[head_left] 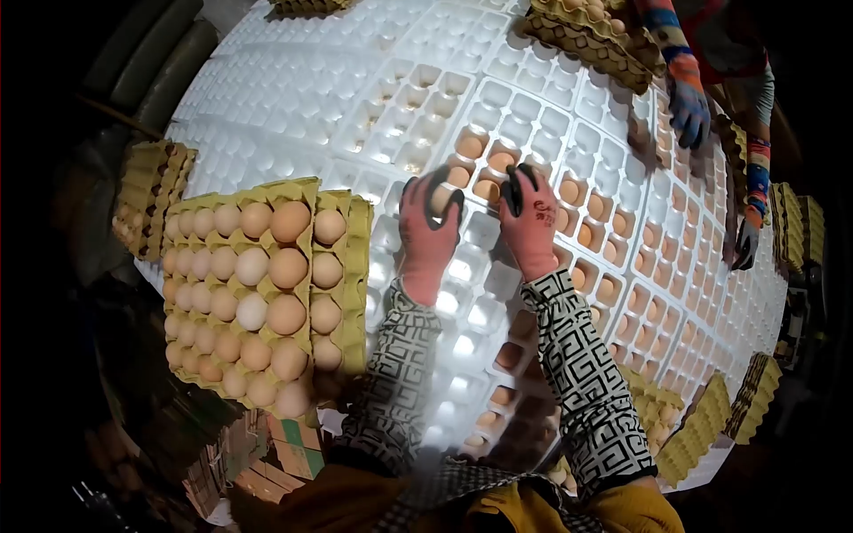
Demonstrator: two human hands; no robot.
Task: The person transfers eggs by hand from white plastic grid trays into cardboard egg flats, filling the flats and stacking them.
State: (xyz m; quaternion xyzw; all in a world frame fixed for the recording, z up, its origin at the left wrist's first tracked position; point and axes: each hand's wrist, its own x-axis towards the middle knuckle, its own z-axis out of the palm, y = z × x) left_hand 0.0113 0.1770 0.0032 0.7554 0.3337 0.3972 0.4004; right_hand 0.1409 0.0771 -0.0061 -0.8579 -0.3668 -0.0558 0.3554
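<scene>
My left hand, in a pink glove with dark fingertips, has its thumb and fingers closed round an egg at the near edge of a white moulded tray. Beside it my right hand, gloved alike, points downward with curled fingers over the same tray. Whatever lies under those fingers is hidden. Close to the right thumb a brown egg sits in a pocket, and several others rest in the pockets around both hands. To the left, a stacked yellow-green carton tray carries rows of brown and pale eggs.
White trays cover the table, with many eggs in the pockets on the right. Another person's gloved hand hangs at the upper right, a second gloved hand below it. More egg cartons stand at the far edge, and cardboard lies at lower left.
</scene>
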